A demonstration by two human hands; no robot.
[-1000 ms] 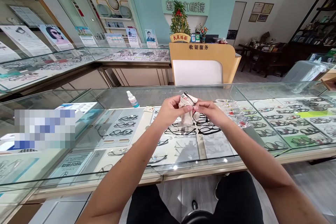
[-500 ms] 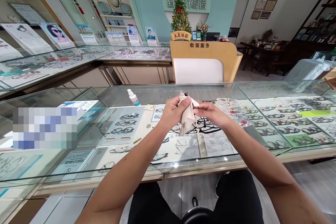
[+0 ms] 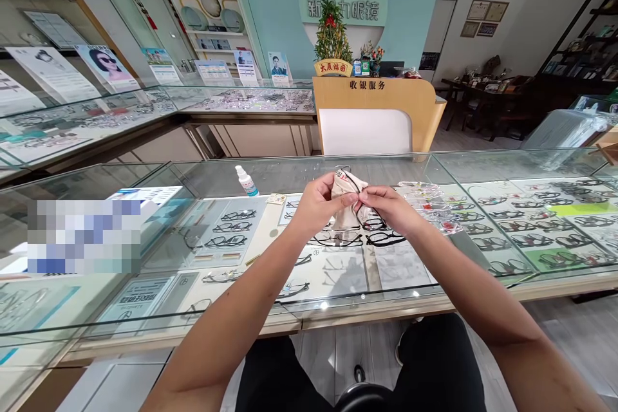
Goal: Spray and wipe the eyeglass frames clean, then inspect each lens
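Note:
Above the glass counter, both my hands meet around a crumpled beige cloth [image 3: 342,217] with some red and dark print at its top. My left hand [image 3: 313,209] is closed on the cloth, thumb pressed across its front. The fingers of my right hand [image 3: 389,207] pinch the dark, thin-framed eyeglasses [image 3: 358,208] at the cloth's right side. Most of the eyeglasses are hidden by cloth and fingers. Behind my left hand, a white spray bottle [image 3: 246,181] with a blue-banded label stands on the counter.
Under the glass top of the counter [image 3: 333,299] lie rows of eyeglass frames [image 3: 232,226]. A small card [image 3: 275,199] is near the bottle. Across the aisle stands a wooden cashier desk [image 3: 425,112] with a plant [image 3: 333,35] on it. Another display case [image 3: 251,100] runs along the back left.
The cloth has been turned and spread wider, showing its printed part and a thin dark frame line. My right fingers have closed into a pinch at its edge. The bottle has stayed put.

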